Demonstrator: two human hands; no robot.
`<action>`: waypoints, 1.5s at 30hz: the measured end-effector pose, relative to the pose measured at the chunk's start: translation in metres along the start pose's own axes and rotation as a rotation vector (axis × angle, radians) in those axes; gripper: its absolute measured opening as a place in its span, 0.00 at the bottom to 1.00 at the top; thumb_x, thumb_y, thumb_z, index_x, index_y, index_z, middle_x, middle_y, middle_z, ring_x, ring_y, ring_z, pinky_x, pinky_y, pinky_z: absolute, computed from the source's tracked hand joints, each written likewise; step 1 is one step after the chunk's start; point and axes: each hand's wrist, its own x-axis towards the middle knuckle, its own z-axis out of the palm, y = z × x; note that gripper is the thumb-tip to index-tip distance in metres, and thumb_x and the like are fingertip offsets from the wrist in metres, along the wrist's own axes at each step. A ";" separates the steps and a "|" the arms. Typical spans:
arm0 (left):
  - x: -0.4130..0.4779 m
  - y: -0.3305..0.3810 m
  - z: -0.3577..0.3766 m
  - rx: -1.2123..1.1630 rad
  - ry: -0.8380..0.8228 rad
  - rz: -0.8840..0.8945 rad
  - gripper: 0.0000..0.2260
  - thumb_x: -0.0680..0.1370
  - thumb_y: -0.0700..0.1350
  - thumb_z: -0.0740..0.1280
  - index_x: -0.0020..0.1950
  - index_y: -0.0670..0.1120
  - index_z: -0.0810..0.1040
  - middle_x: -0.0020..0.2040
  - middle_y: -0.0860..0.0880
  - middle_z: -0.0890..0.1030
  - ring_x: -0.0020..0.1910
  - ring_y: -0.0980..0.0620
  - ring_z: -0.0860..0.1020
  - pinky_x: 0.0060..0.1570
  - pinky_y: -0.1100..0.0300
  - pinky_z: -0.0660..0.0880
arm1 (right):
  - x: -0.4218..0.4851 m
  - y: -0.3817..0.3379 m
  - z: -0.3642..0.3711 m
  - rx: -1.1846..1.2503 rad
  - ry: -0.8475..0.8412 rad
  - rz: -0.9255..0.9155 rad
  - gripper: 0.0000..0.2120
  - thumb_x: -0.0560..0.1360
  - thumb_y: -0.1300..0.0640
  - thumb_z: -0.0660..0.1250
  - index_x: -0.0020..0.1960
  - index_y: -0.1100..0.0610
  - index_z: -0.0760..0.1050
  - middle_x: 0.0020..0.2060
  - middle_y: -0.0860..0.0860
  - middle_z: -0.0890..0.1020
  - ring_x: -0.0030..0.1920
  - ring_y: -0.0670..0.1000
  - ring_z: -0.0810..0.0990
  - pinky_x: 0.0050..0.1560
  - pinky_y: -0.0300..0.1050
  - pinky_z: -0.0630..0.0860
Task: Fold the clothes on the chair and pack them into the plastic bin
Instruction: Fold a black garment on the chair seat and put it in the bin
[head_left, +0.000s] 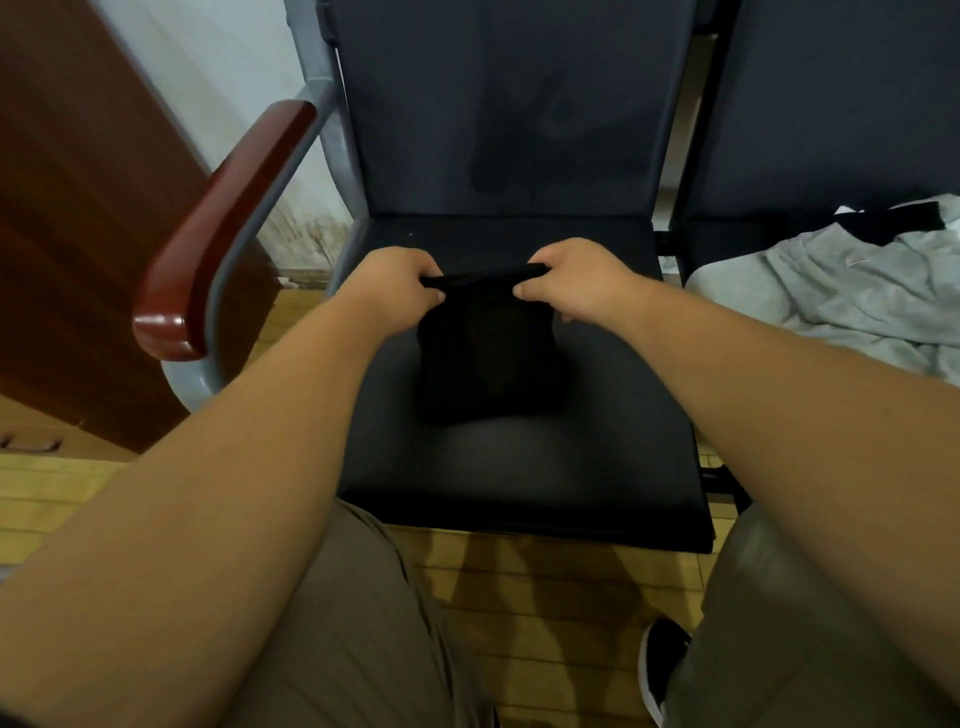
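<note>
in the head view, a black garment (488, 358) lies as a small, doubled-over bundle in the middle of the dark chair seat (519, 467). its near part rests on the cushion and its far edge is raised a little. the left hand (395, 283) pinches the left end of that far edge and the right hand (576, 275) pinches the right end. each hand has its fingers (431, 296) curled over the cloth and the thumb pressing from the near side, so both are closed on the fabric and the edge is drawn into a taut band between them. the cloth looks thin, soft and light, and it sags and bunches wherever it is not pulled. it should neither slip nor break, but it would probably lose its shape if lifted by one corner. the two ends of an edge, held apart as now, seem the right places to take it. for carrying, a flat hand under the bundle with the other on top would likely keep the folds in. grey clothes (831, 291) lie crumpled on the next seat to the right, well apart from the black one and not yet folded. a red-brown armrest (223, 228) stands at the left of the chair. the plastic bin is not in sight.
</note>
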 end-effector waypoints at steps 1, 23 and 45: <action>0.005 -0.002 0.004 0.017 -0.014 -0.005 0.03 0.81 0.47 0.72 0.54 0.51 0.83 0.49 0.50 0.82 0.51 0.48 0.80 0.50 0.56 0.73 | 0.006 0.002 0.003 -0.017 0.005 0.014 0.07 0.79 0.49 0.74 0.55 0.50 0.84 0.45 0.50 0.85 0.40 0.49 0.82 0.39 0.44 0.77; 0.031 0.002 0.024 0.023 -0.259 -0.116 0.15 0.75 0.49 0.80 0.58 0.46 0.84 0.51 0.47 0.83 0.52 0.47 0.80 0.51 0.54 0.76 | 0.031 0.025 0.018 -0.281 -0.086 0.013 0.23 0.78 0.49 0.76 0.71 0.51 0.78 0.63 0.49 0.80 0.66 0.54 0.78 0.58 0.44 0.74; -0.169 -0.023 -0.124 -0.164 0.049 -0.040 0.08 0.76 0.43 0.77 0.53 0.53 0.85 0.47 0.52 0.84 0.49 0.52 0.82 0.47 0.55 0.76 | -0.103 -0.138 0.018 0.009 0.007 -0.270 0.14 0.77 0.63 0.68 0.53 0.46 0.83 0.46 0.48 0.87 0.42 0.46 0.88 0.46 0.45 0.85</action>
